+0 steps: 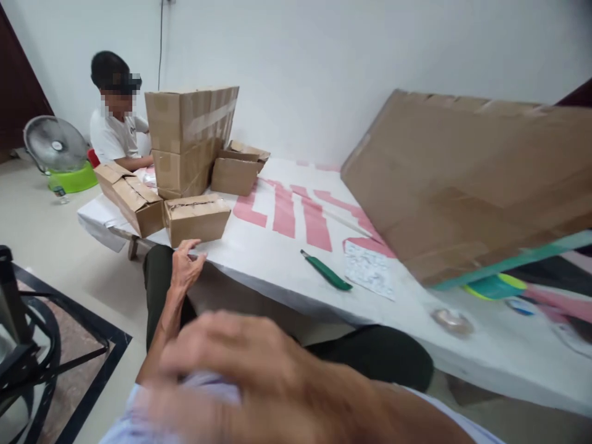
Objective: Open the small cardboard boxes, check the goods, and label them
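At the table's front edge, my left hand (187,269) has its fingers loosely bent and apart, with nothing visible in them. It is closest to a small cardboard box (198,223) with taped, torn top flaps. My right hand (240,364) is raised close to the camera in front of my body, badly smeared by motion. Whether its fingers hold anything is hidden. A green utility knife (327,274) lies on the white-covered table (277,271), beside a patterned paper sheet (369,269).
Stacked cartons (185,139) and an open box (235,172) stand at the back left, another box (132,198) near the left edge. A large cardboard sheet (476,191) leans at right near a tape roll (452,322). A person (113,132) sits beyond, near a fan (56,145).
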`<state>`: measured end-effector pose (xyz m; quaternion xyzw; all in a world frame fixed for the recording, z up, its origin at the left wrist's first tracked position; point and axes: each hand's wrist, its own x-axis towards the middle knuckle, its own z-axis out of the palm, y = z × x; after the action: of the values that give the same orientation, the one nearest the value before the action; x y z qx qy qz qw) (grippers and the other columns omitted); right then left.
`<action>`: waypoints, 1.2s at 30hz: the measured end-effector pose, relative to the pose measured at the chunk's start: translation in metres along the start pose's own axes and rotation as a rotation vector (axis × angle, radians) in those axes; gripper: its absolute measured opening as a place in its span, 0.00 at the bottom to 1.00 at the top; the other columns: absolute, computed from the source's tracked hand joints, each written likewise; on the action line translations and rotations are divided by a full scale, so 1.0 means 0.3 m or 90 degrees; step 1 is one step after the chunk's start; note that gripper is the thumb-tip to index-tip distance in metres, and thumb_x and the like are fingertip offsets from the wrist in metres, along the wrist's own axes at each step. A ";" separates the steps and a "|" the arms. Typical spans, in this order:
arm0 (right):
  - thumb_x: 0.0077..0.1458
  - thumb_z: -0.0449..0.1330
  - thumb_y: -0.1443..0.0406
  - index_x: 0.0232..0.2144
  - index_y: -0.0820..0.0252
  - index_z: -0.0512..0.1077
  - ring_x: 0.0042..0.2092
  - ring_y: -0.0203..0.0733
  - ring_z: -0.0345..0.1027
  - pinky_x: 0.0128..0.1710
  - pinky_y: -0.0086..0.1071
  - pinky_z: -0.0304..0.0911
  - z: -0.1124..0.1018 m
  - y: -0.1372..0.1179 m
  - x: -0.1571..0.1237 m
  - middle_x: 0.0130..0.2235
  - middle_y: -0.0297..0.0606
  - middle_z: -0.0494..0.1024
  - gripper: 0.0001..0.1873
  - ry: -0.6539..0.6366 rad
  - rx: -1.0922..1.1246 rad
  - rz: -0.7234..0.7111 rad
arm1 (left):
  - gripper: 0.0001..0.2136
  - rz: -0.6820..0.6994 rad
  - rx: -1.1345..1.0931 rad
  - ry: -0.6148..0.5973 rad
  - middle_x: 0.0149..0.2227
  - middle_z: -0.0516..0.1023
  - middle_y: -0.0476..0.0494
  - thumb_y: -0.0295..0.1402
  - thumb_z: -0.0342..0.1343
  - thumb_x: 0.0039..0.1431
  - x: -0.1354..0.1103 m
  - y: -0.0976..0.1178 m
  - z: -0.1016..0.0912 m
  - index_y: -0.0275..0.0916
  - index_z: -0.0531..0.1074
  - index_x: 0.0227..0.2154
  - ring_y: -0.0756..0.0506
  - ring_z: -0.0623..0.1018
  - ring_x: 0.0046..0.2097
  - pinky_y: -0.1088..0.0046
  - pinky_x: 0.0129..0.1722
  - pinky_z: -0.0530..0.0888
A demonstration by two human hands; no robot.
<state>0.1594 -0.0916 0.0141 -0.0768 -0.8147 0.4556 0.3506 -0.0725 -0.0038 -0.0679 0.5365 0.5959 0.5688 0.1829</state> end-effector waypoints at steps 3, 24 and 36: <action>0.64 0.58 0.50 0.58 0.39 0.76 0.53 0.56 0.73 0.52 0.52 0.74 -0.233 0.251 -0.061 0.49 0.41 0.80 0.22 0.074 -0.321 0.148 | 0.20 0.092 0.147 0.091 0.57 0.77 0.35 0.34 0.67 0.58 0.085 0.012 -0.071 0.42 0.77 0.53 0.33 0.75 0.62 0.51 0.63 0.73; 0.69 0.54 0.66 0.55 0.63 0.76 0.59 0.53 0.70 0.55 0.40 0.61 -0.664 0.664 -0.272 0.57 0.54 0.78 0.17 0.174 -0.790 0.718 | 0.30 0.130 0.241 -0.087 0.68 0.61 0.32 0.37 0.79 0.36 0.449 -0.131 -0.137 0.41 0.81 0.46 0.22 0.66 0.69 0.43 0.71 0.65; 0.67 0.54 0.63 0.55 0.64 0.77 0.60 0.56 0.69 0.60 0.45 0.61 -0.621 0.693 -0.198 0.57 0.56 0.77 0.20 0.369 -0.632 0.543 | 0.50 0.172 0.012 -0.243 0.74 0.56 0.31 0.43 0.80 0.39 0.183 -0.036 0.061 0.49 0.66 0.68 0.24 0.62 0.73 0.44 0.65 0.72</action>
<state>0.2826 0.1294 -0.1179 -0.6570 -0.6991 0.0900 0.2676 -0.0817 0.0541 -0.0609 0.7113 0.4783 0.4707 0.2094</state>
